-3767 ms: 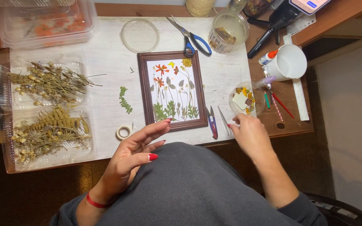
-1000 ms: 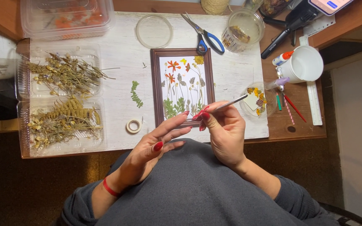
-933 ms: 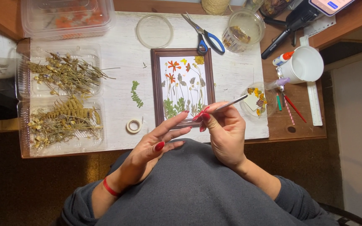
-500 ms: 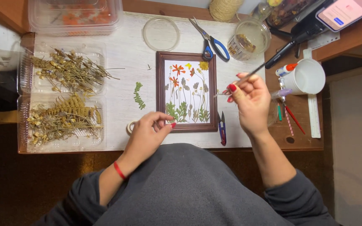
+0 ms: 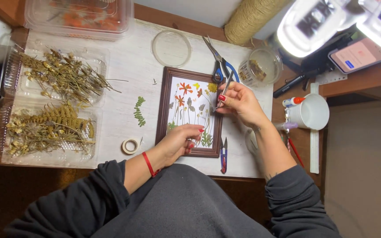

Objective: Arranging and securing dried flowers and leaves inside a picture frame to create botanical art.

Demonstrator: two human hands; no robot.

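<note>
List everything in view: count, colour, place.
picture frame: 1, brown, pressed flowers inside, centre of table
tweezers: 1, silver, over frame's right edge
scissors: 1, blue-handled, above frame
snips: 1, blue and red, below frame
tape roll: 1, white, left of frame
fern sprig: 1, green, left of frame
clear trays: 2, dried plants inside, far left
round lid: 1, clear, top centre
glass jar: 1, clear, right of scissors
mug: 1, white, right
twine spool: 1, tan, top
left hand: on frame's lower edge
right hand: holds tweezers
</note>
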